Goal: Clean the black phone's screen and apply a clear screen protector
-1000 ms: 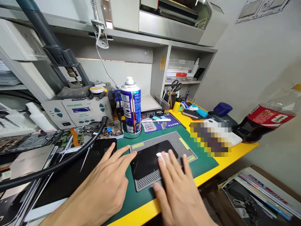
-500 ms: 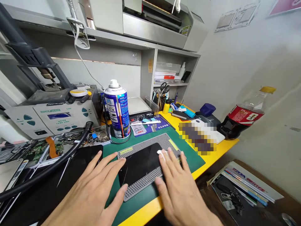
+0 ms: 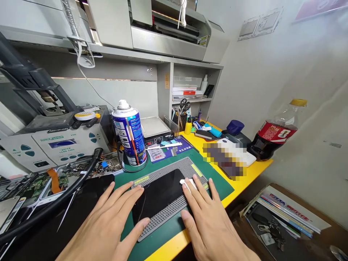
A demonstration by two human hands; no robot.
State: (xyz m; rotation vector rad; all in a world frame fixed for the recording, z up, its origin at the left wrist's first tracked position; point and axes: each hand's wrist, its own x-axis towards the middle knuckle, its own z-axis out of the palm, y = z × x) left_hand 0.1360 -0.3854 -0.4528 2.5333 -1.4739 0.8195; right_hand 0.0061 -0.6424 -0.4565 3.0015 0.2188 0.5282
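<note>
Left hand [image 3: 108,221]: palm down, fingers spread, tips of index finger and thumb at the near end of a glossy black slab [image 3: 163,192], thumb by its lower edge; firm contact cannot be told. Right hand [image 3: 209,217]: also palm down, fingers extended and slightly parted, gripping nothing; a small white wipe [image 3: 191,184] lies under its fingertips at the slab's far end. The slab, phone-shaped, lies flat between the two hands on a grey honeycomb pad [image 3: 163,219], itself on a green mat [image 3: 160,239] over a yellow desk [image 3: 174,246]. Left of the left hand: a dark flat panel [image 3: 89,195], with a black hose [image 3: 96,157] passing over it. Beyond the left hand: a blue aerosol can [image 3: 129,137], upright, and to its left a control unit [image 3: 65,145] with a small display. Beyond the right hand, farther back: scissors [image 3: 185,105] standing among tools, and a small yellow bottle [image 3: 188,127]. Well out to the right of the right hand: a cola bottle [image 3: 274,136], partly full, with a yellow cap.
</note>
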